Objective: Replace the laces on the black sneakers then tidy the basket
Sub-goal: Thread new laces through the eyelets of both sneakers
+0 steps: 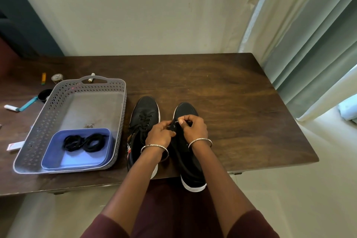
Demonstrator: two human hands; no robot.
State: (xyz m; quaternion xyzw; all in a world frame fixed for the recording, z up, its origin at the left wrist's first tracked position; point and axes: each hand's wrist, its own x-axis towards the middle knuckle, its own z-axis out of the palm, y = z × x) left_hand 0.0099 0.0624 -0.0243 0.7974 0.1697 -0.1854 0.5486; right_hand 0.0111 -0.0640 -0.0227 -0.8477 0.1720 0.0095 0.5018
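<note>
So rn the eyelet flap of the right sneaker (190,141), at the table (231,112) edge, is pinched steady by the left hand (159,134) while a lace tip (176,121) is gripped by the right hand (195,127), prob for threading; spare laces (85,142) are coiled in the basket (48,114).

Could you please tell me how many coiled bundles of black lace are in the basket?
2. Both lie in the blue plastic tray at the near end of the grey perforated plastic basket: the left coiled black lace bundle and the right bundle, touching. None appears hidden.
</note>
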